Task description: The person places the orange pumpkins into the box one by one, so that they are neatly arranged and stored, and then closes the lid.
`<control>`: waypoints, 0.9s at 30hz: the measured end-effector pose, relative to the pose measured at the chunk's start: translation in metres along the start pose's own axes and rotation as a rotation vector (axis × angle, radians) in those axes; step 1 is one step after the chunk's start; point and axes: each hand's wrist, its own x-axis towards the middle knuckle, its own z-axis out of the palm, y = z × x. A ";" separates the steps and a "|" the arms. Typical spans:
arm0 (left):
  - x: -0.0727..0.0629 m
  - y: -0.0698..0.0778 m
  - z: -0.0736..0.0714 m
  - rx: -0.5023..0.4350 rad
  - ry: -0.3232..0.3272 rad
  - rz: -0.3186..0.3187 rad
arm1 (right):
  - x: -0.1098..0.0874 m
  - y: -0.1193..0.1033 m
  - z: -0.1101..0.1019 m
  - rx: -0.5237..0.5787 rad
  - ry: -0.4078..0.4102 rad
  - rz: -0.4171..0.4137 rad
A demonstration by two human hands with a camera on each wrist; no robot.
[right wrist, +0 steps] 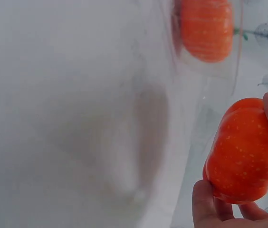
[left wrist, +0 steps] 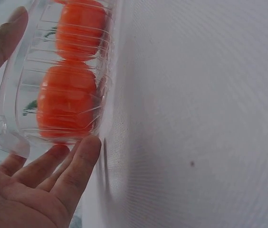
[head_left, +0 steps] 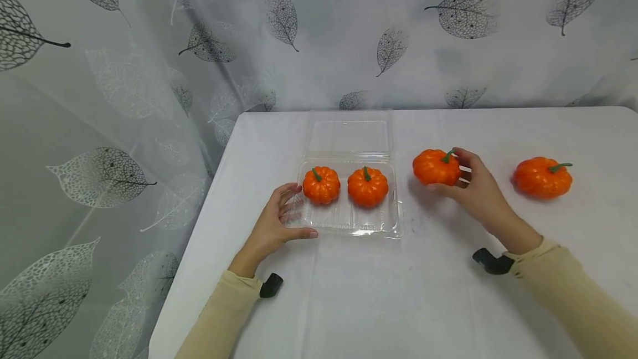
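My right hand (head_left: 473, 184) holds a small orange toy pumpkin (head_left: 435, 168) with a green stem, between thumb and fingers. In the right wrist view this pumpkin (right wrist: 245, 152) is lifted off the table, its shadow falling below. My left hand (head_left: 271, 226) is at the left end of a clear plastic clamshell box (head_left: 349, 227). In the left wrist view the fingertips (left wrist: 89, 147) touch or nearly touch the end wall, with the thumb extended along the front side. Two more pumpkins sit side by side inside the box, the left one (head_left: 321, 185) and the right one (head_left: 368, 187).
Another orange pumpkin (head_left: 542, 178) lies on the white table (head_left: 379, 298), right of my right hand. The box's lid (head_left: 349, 134) is folded back toward the far table edge. A leaf-patterned curtain (head_left: 329, 37) hangs behind and along the left.
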 end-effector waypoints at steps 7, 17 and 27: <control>0.001 -0.001 0.000 -0.003 0.001 0.000 | -0.012 -0.018 0.011 0.047 -0.024 -0.053; 0.002 -0.003 0.000 -0.014 -0.001 0.004 | -0.023 -0.035 0.031 0.176 -0.088 -0.142; 0.003 -0.003 0.002 -0.004 0.009 0.001 | -0.028 -0.046 0.052 0.308 -0.137 -0.170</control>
